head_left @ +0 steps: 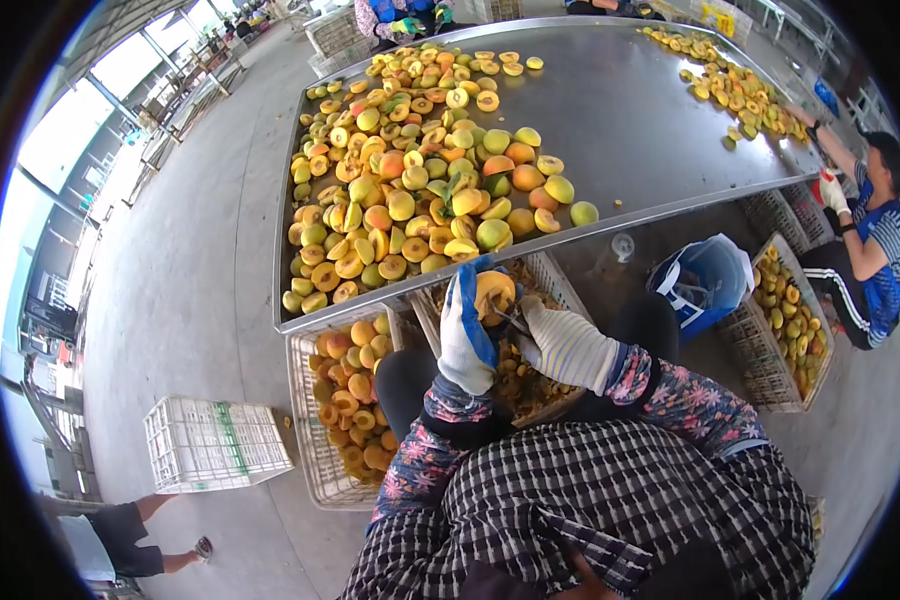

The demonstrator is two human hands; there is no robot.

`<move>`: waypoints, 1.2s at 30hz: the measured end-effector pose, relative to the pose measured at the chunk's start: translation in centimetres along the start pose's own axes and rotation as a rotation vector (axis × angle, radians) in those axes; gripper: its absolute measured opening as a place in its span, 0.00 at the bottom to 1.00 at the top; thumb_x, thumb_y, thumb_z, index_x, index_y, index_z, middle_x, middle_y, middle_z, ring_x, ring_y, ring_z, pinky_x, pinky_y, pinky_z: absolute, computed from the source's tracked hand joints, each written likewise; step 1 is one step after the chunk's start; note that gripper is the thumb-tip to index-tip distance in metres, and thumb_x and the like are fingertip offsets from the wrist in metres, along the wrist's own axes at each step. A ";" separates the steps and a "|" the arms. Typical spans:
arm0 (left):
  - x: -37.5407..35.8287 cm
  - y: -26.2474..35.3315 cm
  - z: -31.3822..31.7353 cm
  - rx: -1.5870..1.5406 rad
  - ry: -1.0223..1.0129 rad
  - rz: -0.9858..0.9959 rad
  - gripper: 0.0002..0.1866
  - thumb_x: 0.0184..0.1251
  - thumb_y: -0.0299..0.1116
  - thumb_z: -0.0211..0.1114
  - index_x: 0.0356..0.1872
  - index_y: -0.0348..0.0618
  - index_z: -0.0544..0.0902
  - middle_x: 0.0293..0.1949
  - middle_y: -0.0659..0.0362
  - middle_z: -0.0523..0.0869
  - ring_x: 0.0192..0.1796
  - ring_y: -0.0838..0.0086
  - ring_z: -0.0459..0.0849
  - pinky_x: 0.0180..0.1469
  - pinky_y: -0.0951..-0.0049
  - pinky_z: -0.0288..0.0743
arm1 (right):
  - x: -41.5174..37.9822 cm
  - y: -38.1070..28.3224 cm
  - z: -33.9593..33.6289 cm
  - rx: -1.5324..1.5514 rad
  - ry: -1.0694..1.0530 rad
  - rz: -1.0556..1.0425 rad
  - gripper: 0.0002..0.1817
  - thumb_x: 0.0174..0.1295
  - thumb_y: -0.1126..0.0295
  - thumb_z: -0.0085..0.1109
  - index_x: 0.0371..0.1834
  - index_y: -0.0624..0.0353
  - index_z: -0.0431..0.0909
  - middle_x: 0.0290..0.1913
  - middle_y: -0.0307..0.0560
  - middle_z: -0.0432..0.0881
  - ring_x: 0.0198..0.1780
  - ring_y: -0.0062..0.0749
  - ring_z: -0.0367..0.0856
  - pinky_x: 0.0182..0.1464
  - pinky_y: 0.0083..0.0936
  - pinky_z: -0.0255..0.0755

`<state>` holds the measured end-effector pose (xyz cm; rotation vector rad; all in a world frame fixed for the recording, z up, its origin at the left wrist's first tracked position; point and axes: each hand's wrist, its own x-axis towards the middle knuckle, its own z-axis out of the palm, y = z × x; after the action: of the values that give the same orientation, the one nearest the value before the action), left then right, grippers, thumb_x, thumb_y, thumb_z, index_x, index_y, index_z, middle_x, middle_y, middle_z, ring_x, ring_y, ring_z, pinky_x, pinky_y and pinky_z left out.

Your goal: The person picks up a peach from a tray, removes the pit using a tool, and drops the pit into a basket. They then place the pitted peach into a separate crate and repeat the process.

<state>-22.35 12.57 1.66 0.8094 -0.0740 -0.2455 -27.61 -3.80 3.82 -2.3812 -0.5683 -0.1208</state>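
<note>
My left hand, in a white glove with blue on the palm side, holds a halved peach with its cut face turned up. Close at its right, my right hand, in a striped white glove, is closed round a small metal tool whose tip meets the fruit. Both hands are over a crate of pits and scraps, just below the edge of the metal table. Many whole and halved peaches are heaped on the table's left part.
A crate of peach halves stands at my left, a white crate farther left. Right of me are a blue bucket and another fruit crate. A co-worker sits at right; another person is at lower left.
</note>
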 end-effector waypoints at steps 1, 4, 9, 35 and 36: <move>0.0 -0.6 -0.4 0.135 -0.010 0.086 0.23 0.84 0.44 0.48 0.65 0.33 0.70 0.56 0.51 0.81 0.60 0.65 0.81 0.65 0.65 0.75 | 0.1 0.5 0.7 0.087 0.033 -0.020 0.19 0.66 0.67 0.62 0.51 0.67 0.67 0.34 0.61 0.82 0.35 0.62 0.83 0.35 0.47 0.76; -0.1 -1.4 -0.7 0.575 -0.022 0.364 0.24 0.84 0.46 0.46 0.63 0.33 0.72 0.55 0.52 0.81 0.58 0.65 0.81 0.64 0.64 0.76 | 0.1 1.5 1.9 0.200 0.037 -0.065 0.20 0.67 0.64 0.61 0.53 0.67 0.67 0.35 0.62 0.82 0.38 0.60 0.83 0.38 0.45 0.76; 0.0 -0.6 -0.7 0.686 0.042 0.379 0.24 0.84 0.48 0.48 0.58 0.34 0.75 0.51 0.52 0.82 0.53 0.63 0.83 0.60 0.61 0.78 | 1.6 1.3 -1.3 0.041 -0.235 0.015 0.20 0.69 0.63 0.60 0.54 0.65 0.68 0.37 0.62 0.82 0.40 0.58 0.83 0.39 0.43 0.77; 1.0 1.3 -0.1 0.177 -0.010 -0.113 0.21 0.81 0.44 0.53 0.51 0.31 0.79 0.42 0.52 0.85 0.42 0.63 0.88 0.46 0.61 0.85 | 0.9 -0.2 -1.3 1.332 -0.573 0.631 0.15 0.74 0.52 0.54 0.50 0.51 0.74 0.22 0.33 0.70 0.15 0.19 0.66 0.17 0.20 0.60; 1.0 1.3 0.2 0.155 0.024 -0.122 0.21 0.80 0.44 0.54 0.51 0.31 0.79 0.42 0.51 0.86 0.42 0.62 0.88 0.46 0.60 0.86 | 0.8 -0.4 -1.3 1.407 -0.565 0.659 0.14 0.74 0.52 0.54 0.48 0.50 0.74 0.21 0.32 0.69 0.15 0.18 0.65 0.17 0.20 0.59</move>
<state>-21.14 12.99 2.72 0.9720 -0.0212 -0.3481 -26.96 -4.10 5.23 -1.0508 0.0131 0.9454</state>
